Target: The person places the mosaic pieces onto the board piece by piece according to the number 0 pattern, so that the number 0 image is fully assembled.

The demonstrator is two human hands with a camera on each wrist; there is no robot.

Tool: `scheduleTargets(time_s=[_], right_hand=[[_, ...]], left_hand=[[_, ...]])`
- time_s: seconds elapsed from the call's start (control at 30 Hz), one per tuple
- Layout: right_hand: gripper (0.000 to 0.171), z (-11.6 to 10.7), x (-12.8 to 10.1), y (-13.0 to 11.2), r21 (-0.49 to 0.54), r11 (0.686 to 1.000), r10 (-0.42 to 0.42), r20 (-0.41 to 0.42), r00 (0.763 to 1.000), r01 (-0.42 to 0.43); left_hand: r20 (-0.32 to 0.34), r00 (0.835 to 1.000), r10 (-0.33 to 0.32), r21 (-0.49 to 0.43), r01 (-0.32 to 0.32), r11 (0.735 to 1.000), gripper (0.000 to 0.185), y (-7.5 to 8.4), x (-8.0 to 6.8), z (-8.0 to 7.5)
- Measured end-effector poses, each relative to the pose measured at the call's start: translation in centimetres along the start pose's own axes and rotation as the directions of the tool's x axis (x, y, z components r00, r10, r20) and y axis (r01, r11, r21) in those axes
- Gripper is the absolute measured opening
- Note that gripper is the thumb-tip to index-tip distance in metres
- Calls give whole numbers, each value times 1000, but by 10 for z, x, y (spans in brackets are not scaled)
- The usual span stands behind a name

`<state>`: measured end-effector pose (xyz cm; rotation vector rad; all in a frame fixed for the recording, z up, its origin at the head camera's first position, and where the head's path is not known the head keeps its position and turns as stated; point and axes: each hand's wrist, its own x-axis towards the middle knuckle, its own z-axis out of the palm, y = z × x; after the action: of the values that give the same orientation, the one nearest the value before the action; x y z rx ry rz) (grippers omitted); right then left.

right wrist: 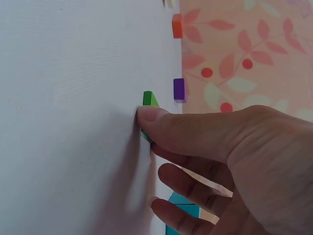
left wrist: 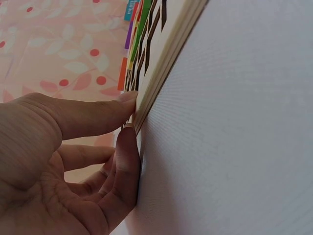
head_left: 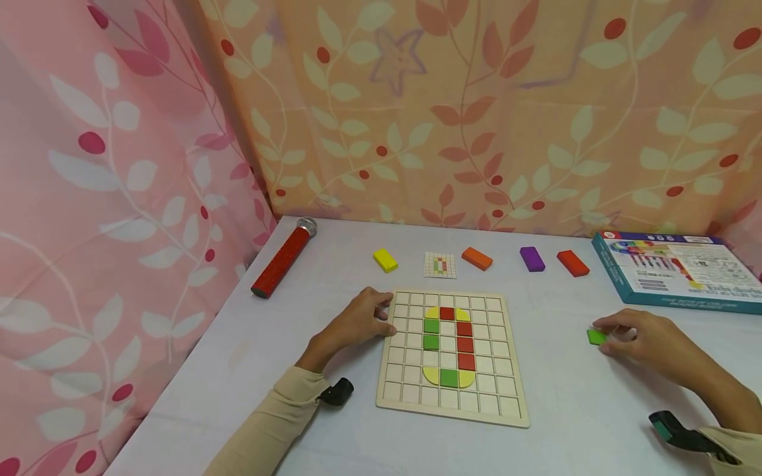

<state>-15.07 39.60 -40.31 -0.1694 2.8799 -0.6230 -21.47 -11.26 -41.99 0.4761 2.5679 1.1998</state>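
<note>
My left hand [head_left: 357, 318] pinches the left edge of a wooden grid board [head_left: 399, 396]; in the left wrist view the thumb [left wrist: 98, 117] lies at the board's rim and a finger is against its edge. Red tiles [head_left: 465, 345], green tiles [head_left: 431, 342] and yellow rounded corner pieces [head_left: 431, 376] form a ring on the board. To the right of the board, my right hand [head_left: 651, 344] holds a small green tile [head_left: 596, 337] between thumb and fingers, close to the table. In the right wrist view the thumb covers part of that green tile [right wrist: 148, 99].
Behind the board lie a yellow block [head_left: 385, 260], a small pattern card [head_left: 440, 265], an orange block [head_left: 477, 258], a purple block [head_left: 532, 259] and a red-orange block [head_left: 573, 263]. A flat box [head_left: 684, 271] sits back right, a red microphone [head_left: 282, 261] back left.
</note>
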Motion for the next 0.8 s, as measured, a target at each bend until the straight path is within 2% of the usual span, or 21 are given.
scheduleTargets(time_s=[0.2,0.33,0.5,0.7,0.8], right_hand=[[41,2,0,-3,5,1000,-12,3,1000,12],[40,8,4,-16,9,999,-45,-14,999,45],[37,21,11,-51,15,994,-111,-26,993,111],[37,39,22,-104,65,980,-188,25,982,186],[35,48,26,-127,103,965,-247,43,968,242]], left_hand=[[0,1000,11,1,-11,1000,78,-1,-1,0],[4,1000,9,6,-9,1000,78,-2,0,0],[-1,1000,7,0,-7,1000,78,0,0,-1],[1,1000,-3,6,3,1000,79,1,-1,0],[0,1000,-8,7,8,1000,79,1,-1,-1]])
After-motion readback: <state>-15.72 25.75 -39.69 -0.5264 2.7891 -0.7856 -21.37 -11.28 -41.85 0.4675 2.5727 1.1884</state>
